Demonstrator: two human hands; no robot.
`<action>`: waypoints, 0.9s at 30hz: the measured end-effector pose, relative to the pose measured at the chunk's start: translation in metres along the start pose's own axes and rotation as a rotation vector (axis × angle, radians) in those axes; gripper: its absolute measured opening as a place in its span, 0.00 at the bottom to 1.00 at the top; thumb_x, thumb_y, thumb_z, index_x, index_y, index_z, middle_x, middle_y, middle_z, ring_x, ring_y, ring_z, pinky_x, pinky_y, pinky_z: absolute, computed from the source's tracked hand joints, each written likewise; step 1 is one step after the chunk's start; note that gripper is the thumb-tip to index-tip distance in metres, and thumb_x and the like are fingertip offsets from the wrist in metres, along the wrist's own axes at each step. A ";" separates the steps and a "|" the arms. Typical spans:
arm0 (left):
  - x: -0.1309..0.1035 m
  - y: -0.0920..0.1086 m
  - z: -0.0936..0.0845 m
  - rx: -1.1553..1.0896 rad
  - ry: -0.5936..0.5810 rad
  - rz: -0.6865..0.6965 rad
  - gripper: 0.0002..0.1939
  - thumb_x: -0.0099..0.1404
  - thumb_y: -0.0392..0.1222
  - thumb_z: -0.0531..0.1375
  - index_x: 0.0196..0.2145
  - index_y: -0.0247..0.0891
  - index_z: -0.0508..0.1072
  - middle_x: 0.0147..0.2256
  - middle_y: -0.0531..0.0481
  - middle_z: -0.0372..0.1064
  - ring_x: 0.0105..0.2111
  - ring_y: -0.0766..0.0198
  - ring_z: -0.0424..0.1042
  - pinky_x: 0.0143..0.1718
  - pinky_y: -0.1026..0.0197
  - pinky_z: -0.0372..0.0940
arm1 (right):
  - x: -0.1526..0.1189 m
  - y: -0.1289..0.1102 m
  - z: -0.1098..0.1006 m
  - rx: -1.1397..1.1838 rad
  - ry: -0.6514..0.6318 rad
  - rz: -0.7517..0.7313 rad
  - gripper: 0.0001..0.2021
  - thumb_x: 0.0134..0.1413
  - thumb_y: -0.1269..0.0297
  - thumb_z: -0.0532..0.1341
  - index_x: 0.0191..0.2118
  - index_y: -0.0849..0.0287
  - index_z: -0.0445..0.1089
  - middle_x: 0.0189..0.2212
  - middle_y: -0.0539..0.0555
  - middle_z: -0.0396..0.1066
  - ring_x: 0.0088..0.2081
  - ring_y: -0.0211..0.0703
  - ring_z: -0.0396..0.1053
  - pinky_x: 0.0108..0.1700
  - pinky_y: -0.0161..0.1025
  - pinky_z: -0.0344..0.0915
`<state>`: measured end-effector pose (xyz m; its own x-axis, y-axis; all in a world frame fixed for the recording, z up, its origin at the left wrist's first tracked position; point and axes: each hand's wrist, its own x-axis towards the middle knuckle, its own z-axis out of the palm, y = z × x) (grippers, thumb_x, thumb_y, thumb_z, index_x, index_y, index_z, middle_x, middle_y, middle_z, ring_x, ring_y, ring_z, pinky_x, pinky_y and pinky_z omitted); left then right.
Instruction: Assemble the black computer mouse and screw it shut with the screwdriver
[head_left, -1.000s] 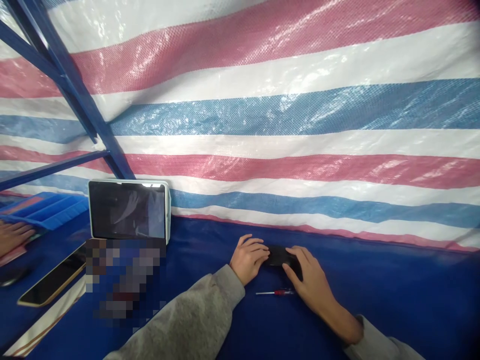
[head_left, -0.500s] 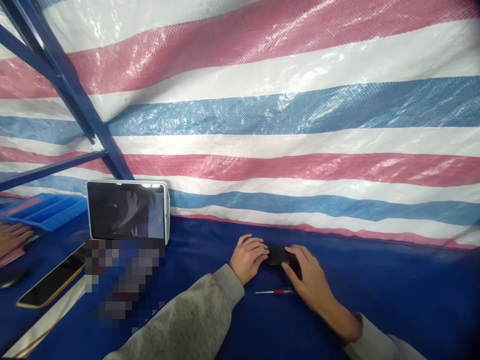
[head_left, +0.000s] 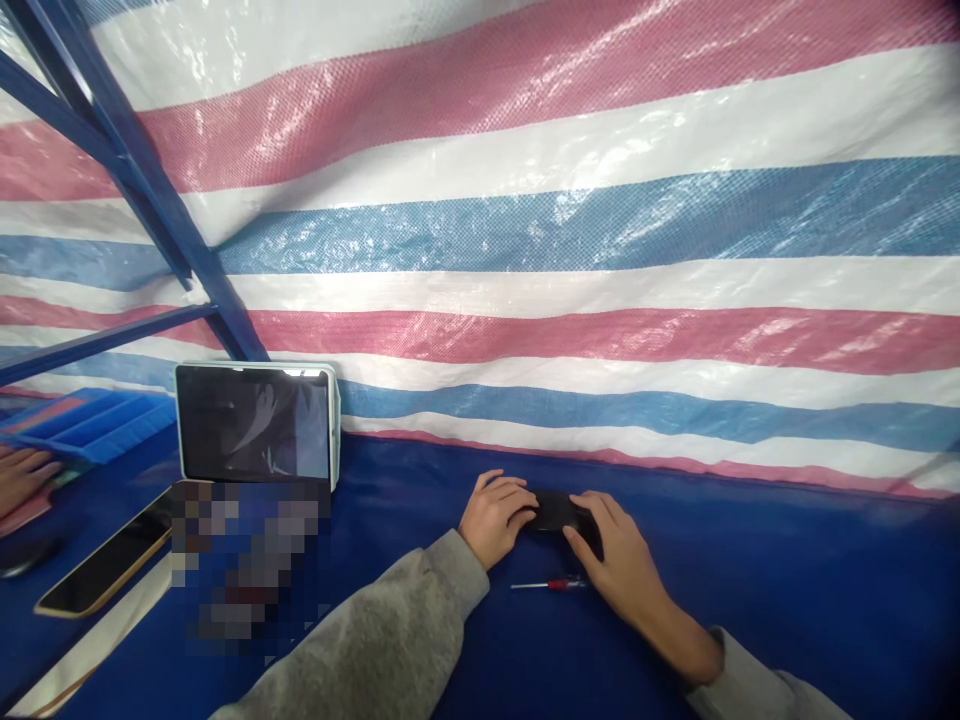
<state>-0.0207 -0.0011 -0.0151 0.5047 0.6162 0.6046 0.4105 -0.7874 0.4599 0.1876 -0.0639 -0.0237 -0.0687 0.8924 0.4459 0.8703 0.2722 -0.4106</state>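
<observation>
A small, dark, smooth object [head_left: 553,511] lies on the blue tabletop between my two hands; its kind cannot be made out. My left hand [head_left: 498,514] grips its left end with curled fingers and thumb. From the right, my right hand [head_left: 616,548] holds the other end, thumb at the near edge and fingers over the far side. Both hands hide parts of the object. Just below it lies a screwdriver [head_left: 551,585] with a thin metal shaft pointing left and a red and clear handle, touched by neither hand.
Left of my arm, a tablet [head_left: 255,422] stands propped against the striped sheet. A phone [head_left: 109,555] lies nearer, beside a blurred-out patch. At far left are a blue compartment tray [head_left: 112,425], another person's hand [head_left: 26,480] and a dark rounded object [head_left: 26,556].
My hands and the dark object hold almost the same place. The other person's hand at far left has shifted slightly left.
</observation>
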 end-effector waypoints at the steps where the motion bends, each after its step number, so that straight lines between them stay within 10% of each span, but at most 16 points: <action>1: 0.000 0.000 -0.001 0.001 -0.009 -0.006 0.05 0.67 0.36 0.58 0.39 0.41 0.75 0.38 0.50 0.78 0.47 0.58 0.74 0.57 0.46 0.56 | 0.000 0.000 0.000 -0.001 0.004 0.000 0.16 0.60 0.55 0.54 0.50 0.56 0.65 0.48 0.58 0.68 0.48 0.50 0.68 0.49 0.48 0.66; 27: 0.000 -0.003 0.002 -0.018 0.032 0.022 0.06 0.66 0.37 0.60 0.34 0.40 0.78 0.37 0.50 0.78 0.48 0.56 0.73 0.55 0.46 0.59 | 0.001 -0.003 -0.002 0.007 -0.003 0.009 0.15 0.60 0.55 0.54 0.50 0.55 0.65 0.48 0.58 0.68 0.48 0.50 0.68 0.48 0.48 0.66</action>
<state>-0.0200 0.0008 -0.0181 0.4889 0.5981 0.6350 0.3855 -0.8011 0.4578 0.1863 -0.0650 -0.0206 -0.0624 0.8958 0.4400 0.8674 0.2668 -0.4201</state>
